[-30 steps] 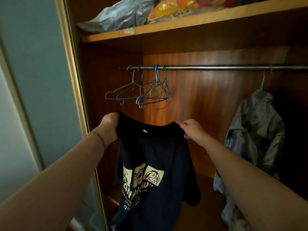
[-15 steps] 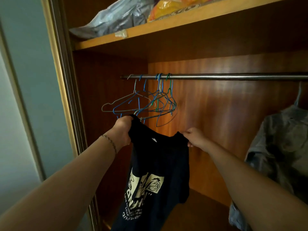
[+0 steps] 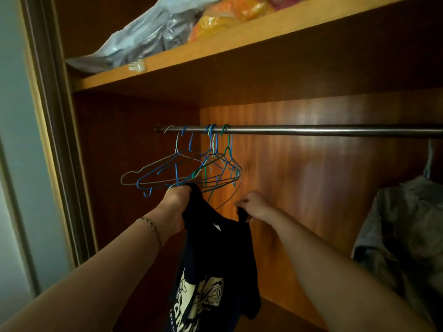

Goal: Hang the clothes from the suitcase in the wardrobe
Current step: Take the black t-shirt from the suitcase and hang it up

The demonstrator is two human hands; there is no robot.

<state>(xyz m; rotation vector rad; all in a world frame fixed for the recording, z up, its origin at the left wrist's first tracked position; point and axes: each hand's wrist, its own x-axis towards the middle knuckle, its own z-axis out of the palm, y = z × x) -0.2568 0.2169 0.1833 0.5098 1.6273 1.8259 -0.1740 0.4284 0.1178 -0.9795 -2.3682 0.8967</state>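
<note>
Inside the wooden wardrobe (image 3: 311, 188), a metal rail (image 3: 335, 130) runs under a shelf (image 3: 215, 51) loaded with plastic bags (image 3: 148, 37). A grey garment (image 3: 405, 231) hangs at the right. The dark printed T-shirt (image 3: 215, 264) hangs between both hands: the left hand (image 3: 175, 204) grips one shoulder, touching the empty wire hangers (image 3: 191, 171) bunched at the rail's left end, and the right hand (image 3: 254, 206) pinches the other shoulder.
</note>
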